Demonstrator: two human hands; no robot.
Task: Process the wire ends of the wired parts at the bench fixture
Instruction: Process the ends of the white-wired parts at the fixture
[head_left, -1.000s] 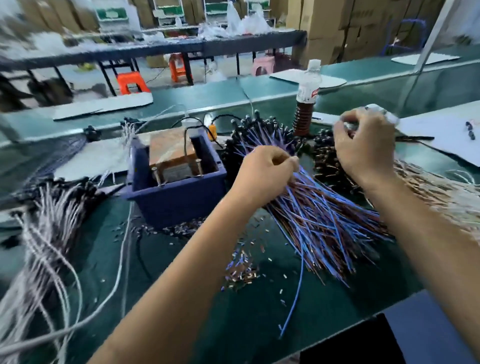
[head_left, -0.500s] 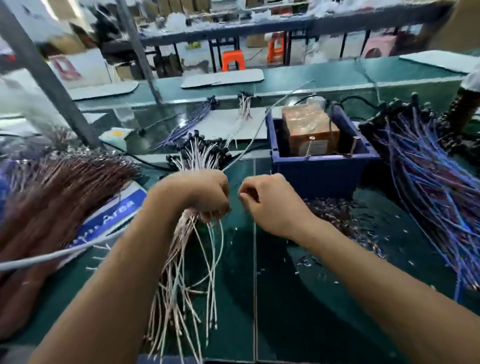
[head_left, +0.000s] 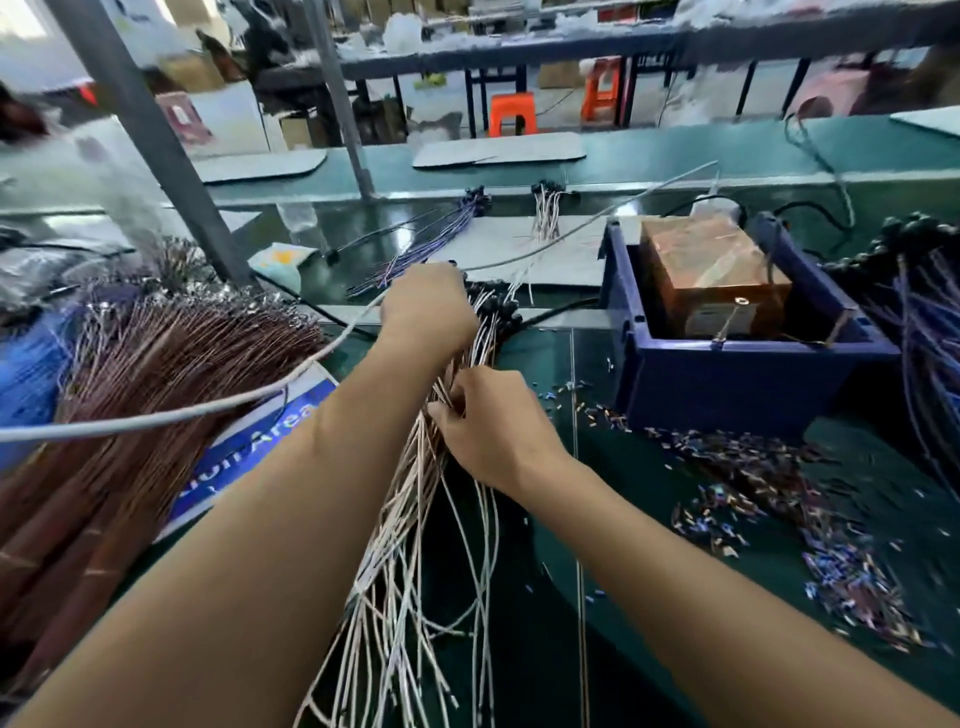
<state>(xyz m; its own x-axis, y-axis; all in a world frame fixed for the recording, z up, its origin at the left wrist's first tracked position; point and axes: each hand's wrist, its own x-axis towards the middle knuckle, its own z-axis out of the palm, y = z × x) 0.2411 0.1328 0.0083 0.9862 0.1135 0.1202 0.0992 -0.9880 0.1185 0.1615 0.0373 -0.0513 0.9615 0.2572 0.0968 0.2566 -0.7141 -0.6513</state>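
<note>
Your pale wire bundle (head_left: 415, 519) lies on the counter (head_left: 675, 623) straight ahead, its black end parts under your left hand (head_left: 428, 312) and its loose tails fanning back toward you. Your left hand curls over the head of the bundle, though whether the fingers truly close round it is hidden; your right hand (head_left: 493, 421), just nearer you, pinches a few strands partway down. These wires look light, thin and springy, likely to tangle and slip, so take hold near the black parts, where they stay gathered, and draw single strands out gently. To the right of your grip sits the blue bin (head_left: 727, 379) holding the brown block (head_left: 711, 275), with cut scraps (head_left: 779, 493) scattered before it. To the left, a blue sign (head_left: 249, 452) reads partly "Area", beside a brown wire heap (head_left: 156, 374).
</note>
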